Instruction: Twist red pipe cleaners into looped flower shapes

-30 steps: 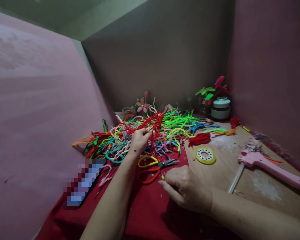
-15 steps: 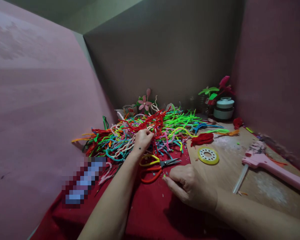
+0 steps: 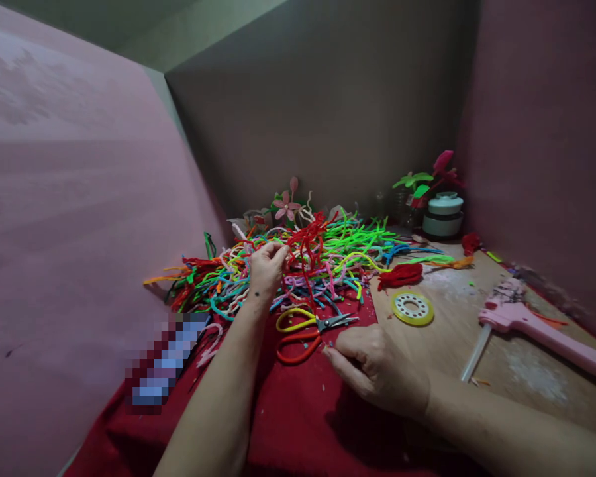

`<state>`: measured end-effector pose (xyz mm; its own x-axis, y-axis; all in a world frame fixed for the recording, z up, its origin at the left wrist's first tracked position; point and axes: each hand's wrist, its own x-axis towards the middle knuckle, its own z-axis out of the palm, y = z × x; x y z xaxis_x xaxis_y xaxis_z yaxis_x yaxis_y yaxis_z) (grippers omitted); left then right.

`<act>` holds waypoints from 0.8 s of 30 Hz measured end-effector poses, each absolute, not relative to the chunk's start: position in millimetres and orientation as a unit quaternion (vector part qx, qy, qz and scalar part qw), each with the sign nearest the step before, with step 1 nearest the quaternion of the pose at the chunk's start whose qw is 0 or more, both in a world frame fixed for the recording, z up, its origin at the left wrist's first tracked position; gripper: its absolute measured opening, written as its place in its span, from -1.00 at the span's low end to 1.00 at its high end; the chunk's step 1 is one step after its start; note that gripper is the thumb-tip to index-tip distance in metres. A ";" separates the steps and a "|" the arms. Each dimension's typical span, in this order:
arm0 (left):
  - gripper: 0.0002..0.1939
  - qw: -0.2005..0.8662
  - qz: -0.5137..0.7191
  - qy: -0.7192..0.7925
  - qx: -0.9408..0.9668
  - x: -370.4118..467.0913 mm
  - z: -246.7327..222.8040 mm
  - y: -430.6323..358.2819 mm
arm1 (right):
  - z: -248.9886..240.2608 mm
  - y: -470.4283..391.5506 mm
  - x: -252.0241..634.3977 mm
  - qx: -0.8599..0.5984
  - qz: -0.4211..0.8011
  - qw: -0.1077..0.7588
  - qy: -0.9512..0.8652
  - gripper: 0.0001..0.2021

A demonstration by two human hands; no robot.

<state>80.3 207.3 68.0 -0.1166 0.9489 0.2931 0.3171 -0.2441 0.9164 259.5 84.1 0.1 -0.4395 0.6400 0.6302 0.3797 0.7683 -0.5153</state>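
Note:
My left hand (image 3: 268, 268) is at the near side of a tangled heap of coloured fuzzy stems (image 3: 357, 232), its thumb and fingers pinched on red fuzzy stems (image 3: 310, 232). Closer to me, my right hand (image 3: 370, 361) rests over the red cloth (image 3: 298, 411) with its fingers curled and thumb against the forefinger. Whatever sits between those fingertips is too small to make out. Scissors (image 3: 302, 331) with one yellow and one red-orange handle lie between my hands, blades partly apart and pointing right.
A yellow tape roll (image 3: 412, 309), a red bundle (image 3: 400, 275) and a pink glue gun (image 3: 541, 328) lie on the wooden board to the right. Behind stand a pale jar (image 3: 443, 215) and a pink flower (image 3: 287, 206). A blurred-out flat object (image 3: 171, 358) lies left.
My left hand has moved a little left and up, and the red stems by its fingers have shifted. My right hand has stayed almost still.

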 end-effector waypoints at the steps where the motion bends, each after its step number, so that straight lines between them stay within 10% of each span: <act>1: -0.79 0.330 0.505 0.533 0.594 76.3 71.3 205.3 | -0.2 83.7 259.6 -0.307 0.154 0.433 -0.834 -0.67; 12: -0.79 0.563 0.277 0.466 0.623 88.9 72.5 185.0 | 11.1 100.3 261.4 -0.396 0.533 0.487 -0.568 -0.69; 24: -0.70 0.518 0.086 0.374 0.765 122.8 81.5 148.3 | 14.3 128.5 276.2 -0.304 0.762 0.510 -0.258 -0.90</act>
<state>122.8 148.3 81.5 0.7051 0.6616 -0.2552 0.4825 -0.1840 0.8564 276.2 128.5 14.3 -0.2955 0.9342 -0.1999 -0.6203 -0.3467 -0.7036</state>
